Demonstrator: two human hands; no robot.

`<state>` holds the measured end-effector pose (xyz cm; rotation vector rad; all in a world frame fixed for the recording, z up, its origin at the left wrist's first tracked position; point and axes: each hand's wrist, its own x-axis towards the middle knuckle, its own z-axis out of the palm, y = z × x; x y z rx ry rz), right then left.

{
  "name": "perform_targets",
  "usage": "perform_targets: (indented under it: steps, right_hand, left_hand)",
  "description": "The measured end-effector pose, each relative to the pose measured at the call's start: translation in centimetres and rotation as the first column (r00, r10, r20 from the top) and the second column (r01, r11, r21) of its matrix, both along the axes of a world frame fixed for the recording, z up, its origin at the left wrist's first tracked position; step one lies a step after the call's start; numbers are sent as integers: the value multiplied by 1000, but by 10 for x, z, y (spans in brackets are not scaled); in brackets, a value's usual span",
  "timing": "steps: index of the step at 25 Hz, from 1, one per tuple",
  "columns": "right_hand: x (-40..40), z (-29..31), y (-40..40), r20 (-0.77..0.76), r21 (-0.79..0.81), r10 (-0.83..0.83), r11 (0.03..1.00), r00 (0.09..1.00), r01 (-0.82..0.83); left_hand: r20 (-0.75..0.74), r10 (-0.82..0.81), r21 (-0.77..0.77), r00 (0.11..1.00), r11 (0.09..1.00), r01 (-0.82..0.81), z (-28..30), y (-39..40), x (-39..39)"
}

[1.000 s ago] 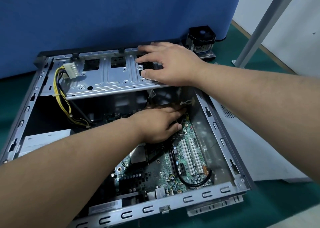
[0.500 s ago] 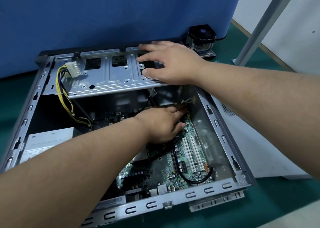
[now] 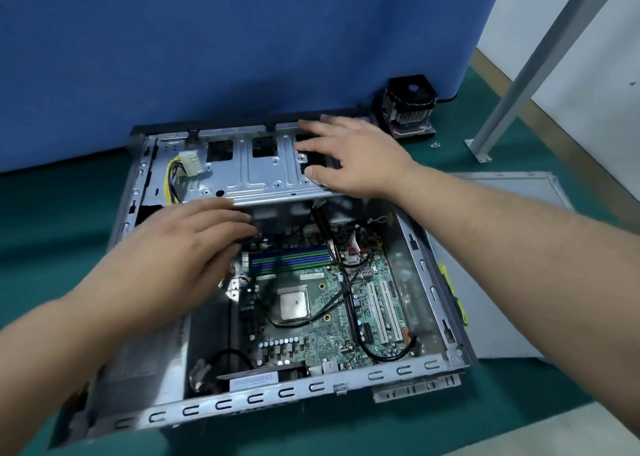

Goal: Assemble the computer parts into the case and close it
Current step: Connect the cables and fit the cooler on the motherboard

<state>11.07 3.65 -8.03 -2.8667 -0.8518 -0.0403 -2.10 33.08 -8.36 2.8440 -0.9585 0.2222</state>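
Observation:
The open grey computer case (image 3: 429, 272) lies on its side on the green mat. Inside it a green motherboard (image 3: 322, 303) shows a bare silver CPU (image 3: 293, 304), blue and green RAM slots and white expansion slots. My right hand (image 3: 349, 159) rests flat with spread fingers on the silver drive cage (image 3: 256, 171) at the far side. My left hand (image 3: 194, 244) hovers blurred over the case's left half, fingers extended toward the cage's front edge, holding nothing. A white connector on yellow and black wires (image 3: 191, 165) lies on the cage's left end.
A black CPU cooler with fan (image 3: 410, 107) stands behind the case at the right, a few small screws (image 3: 434, 144) near it. The grey side panel (image 3: 512, 265) lies flat under and to the right of the case. A blue partition stands behind; a metal leg (image 3: 519, 71) slants at right.
My left hand has come up off the motherboard's far right corner and swung left toward the drive cage's front edge, uncovering the board. My right hand stays on the cage. The view has pulled back.

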Motion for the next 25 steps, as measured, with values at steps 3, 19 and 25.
perform_targets:
  steps: [3,19,25]
  right_hand:
    - [-1,1,0,3,0,0,1000,1000,0]
    - [-138,-9,37,-483,-470,11,840,875,-270]
    - [-138,-7,46,-477,-446,-107,885,872,-135]
  left_hand:
    - [-93,345,6,934,938,-346,0,24,-26]
    - [-112,470,90,876,882,-462,-2,18,-29]
    - [-120,462,70,879,887,-456,0,19,-30]
